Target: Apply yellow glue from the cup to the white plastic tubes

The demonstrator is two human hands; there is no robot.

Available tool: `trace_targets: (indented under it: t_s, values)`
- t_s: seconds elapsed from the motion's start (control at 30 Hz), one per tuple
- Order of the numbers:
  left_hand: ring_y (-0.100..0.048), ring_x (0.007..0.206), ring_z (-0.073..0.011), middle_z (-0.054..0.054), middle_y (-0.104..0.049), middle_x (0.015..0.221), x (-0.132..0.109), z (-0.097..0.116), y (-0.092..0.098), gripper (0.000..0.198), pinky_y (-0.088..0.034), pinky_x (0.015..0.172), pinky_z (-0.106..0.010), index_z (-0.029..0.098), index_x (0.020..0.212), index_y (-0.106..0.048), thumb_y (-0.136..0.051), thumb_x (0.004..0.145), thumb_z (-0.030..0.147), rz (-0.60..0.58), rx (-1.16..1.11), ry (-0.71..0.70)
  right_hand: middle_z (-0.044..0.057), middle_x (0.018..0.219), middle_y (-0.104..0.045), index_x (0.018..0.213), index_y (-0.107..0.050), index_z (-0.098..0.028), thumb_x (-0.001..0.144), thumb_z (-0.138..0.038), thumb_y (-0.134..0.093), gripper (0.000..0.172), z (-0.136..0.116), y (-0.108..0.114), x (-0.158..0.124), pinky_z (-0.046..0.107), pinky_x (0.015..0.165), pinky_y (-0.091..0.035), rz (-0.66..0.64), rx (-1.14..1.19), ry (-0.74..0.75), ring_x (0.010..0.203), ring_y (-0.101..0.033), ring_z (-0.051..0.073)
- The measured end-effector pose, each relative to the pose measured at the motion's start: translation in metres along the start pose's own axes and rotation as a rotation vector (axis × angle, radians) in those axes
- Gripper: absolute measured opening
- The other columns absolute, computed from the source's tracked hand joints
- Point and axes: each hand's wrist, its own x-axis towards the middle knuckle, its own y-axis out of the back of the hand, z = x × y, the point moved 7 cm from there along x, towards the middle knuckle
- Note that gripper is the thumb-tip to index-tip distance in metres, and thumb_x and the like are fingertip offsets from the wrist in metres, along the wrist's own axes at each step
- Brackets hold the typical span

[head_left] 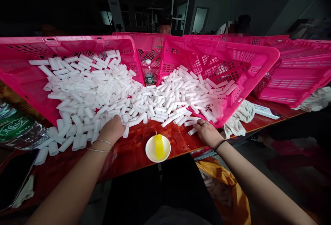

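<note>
My left hand [113, 130] is curled at the front edge of the left heap of short white plastic tubes [95, 83], and one tube [126, 131] pokes out by its fingertips. Its fingers are partly hidden behind the back of the hand. On the right, my right hand [208, 134] pinches the end of a white tube [192, 131] in front of the right heap of slimmer white tubes [178, 90]. Between the hands, a small white bowl [148, 153] holds a yellow block [159, 146] with a thin stick at its top.
Two tilted pink crates [137, 54] [258, 54] spill the heaps onto the red-brown table [137, 138]. A small bottle [149, 73] stands between them. A large bottle [20, 128] and a phone [15, 176] lie left; a cloth [239, 118] and white box [263, 110] lie right. People sit beyond.
</note>
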Motion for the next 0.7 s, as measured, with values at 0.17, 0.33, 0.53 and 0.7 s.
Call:
trace_targets:
  t_s: [0.17,0.33,0.53,0.7]
  values:
    - [-0.066,0.085,-0.0327,-0.017,-0.068,0.091,-0.013,0.009,-0.010,0.033,-0.047,0.064,-0.035,0.011,0.106,-0.052,-0.051,0.079,0.029,0.005,0.007,-0.054,0.013,0.104,-0.065,0.111,-0.060,-0.015,0.085,-0.021,-0.056,0.027,-0.037,0.012,-0.010,0.036,0.078,-0.054,0.026,0.314,0.084,0.084,-0.064,0.022]
    - [-0.065,0.086,-0.0326,-0.017,-0.068,0.089,-0.021,0.016,-0.016,0.025,-0.048,0.070,-0.037,0.011,0.099,-0.057,-0.054,0.078,0.025,0.039,-0.007,-0.118,0.012,0.112,-0.063,0.128,-0.052,-0.020,0.093,-0.021,-0.045,0.036,-0.105,0.005,-0.010,0.036,0.089,-0.052,0.117,0.744,0.289,0.103,-0.060,0.021]
    - [-0.060,0.100,-0.0276,-0.013,-0.062,0.106,-0.050,0.015,0.001,0.033,-0.047,0.089,-0.037,0.014,0.112,-0.057,-0.053,0.083,0.030,0.193,-0.154,-0.182,0.012,0.105,-0.064,0.116,-0.061,-0.020,0.091,-0.013,-0.047,0.029,-0.123,-0.010,-0.001,0.037,0.086,-0.053,0.157,0.719,0.454,0.101,-0.061,0.021]
    - [-0.058,0.099,-0.0220,-0.007,-0.060,0.105,-0.107,0.027,-0.010,0.022,-0.048,0.087,-0.036,0.021,0.103,-0.054,-0.041,0.090,0.033,0.224,-0.590,-0.415,0.011,0.105,-0.061,0.115,-0.058,-0.021,0.089,-0.016,-0.052,0.027,-0.113,-0.011,0.001,0.036,0.082,-0.054,0.079,0.873,0.350,0.099,-0.060,0.020]
